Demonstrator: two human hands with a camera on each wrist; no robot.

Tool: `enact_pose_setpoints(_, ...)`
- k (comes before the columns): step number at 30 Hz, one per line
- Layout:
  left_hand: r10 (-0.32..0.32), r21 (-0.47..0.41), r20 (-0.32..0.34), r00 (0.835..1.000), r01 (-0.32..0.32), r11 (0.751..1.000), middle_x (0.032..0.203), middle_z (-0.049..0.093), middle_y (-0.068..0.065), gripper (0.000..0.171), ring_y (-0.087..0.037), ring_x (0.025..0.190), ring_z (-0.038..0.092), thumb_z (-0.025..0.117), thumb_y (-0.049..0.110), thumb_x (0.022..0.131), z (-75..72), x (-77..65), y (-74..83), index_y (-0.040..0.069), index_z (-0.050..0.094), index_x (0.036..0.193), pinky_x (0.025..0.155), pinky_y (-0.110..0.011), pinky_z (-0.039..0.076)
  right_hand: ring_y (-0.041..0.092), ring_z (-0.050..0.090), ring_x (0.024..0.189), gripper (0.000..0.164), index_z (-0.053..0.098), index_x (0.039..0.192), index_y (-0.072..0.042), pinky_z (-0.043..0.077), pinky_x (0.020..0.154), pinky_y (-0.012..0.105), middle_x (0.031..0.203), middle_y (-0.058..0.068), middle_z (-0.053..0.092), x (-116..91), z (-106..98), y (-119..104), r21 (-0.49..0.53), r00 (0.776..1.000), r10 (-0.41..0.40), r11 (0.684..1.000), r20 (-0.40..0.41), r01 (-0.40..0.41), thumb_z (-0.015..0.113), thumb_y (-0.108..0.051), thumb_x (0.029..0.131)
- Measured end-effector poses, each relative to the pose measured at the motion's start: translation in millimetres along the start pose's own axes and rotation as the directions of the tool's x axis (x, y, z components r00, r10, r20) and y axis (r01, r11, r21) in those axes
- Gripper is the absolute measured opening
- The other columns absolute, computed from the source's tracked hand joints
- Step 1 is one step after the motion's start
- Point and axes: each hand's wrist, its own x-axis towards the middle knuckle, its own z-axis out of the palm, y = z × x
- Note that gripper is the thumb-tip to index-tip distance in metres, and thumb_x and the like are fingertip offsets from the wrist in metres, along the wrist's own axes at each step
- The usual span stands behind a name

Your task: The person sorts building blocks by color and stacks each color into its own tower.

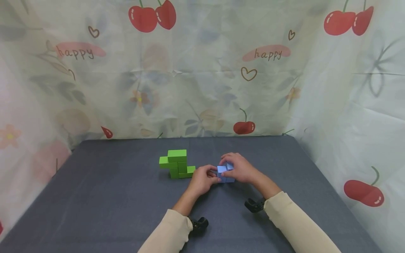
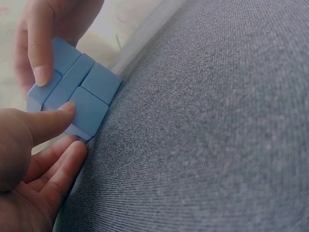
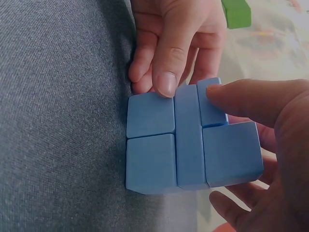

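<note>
A small stack of light-blue blocks stands on the dark table. It shows best in the right wrist view: two squarish lower blocks, a long flat block across them, and two upper blocks. My left hand pinches a lower block at the stack's left side, thumb on its front face and fingers at its side. From above and the right, my right hand grips the upper blocks, thumb on the front and other fingers behind, partly hidden.
Left of the blue stack stands a structure of bright green blocks, close to the left hand. A dark grey cloth covers the table. Behind it hangs a printed curtain, which also runs along both sides. Each wrist wears a black device.
</note>
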Motion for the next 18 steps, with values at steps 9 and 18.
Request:
enact_pose_setpoints(9,-0.014,0.004,-0.003,1.000,0.014,1.000,0.082,0.066,0.000,0.030,-0.011,0.074,0.062,0.078,0.014,0.084,-1.2,0.9,-0.2,0.005,0.069,0.111,0.065,-0.029,0.052,0.035,0.045,0.122,0.026,0.069,0.107,-0.014,0.042,0.095,0.050,0.134,0.011,0.055,0.0,-2.7,-0.9,0.002,1.000,0.006,1.000,0.010,-0.006,0.078,-0.021,0.084)
enact_pose_setpoints(18,-0.004,0.001,-0.010,1.000,0.004,1.000,0.086,0.066,-0.002,0.036,-0.013,0.076,0.063,0.079,0.014,0.083,-0.4,-1.7,-1.3,0.005,0.067,0.115,0.067,-0.030,0.053,0.033,0.048,0.120,0.039,0.064,0.121,-0.009,0.040,0.097,0.053,0.130,0.010,0.057,-6.1,-5.7,1.1,0.064,0.999,-0.003,0.998,-0.038,0.005,0.075,-0.024,0.087)
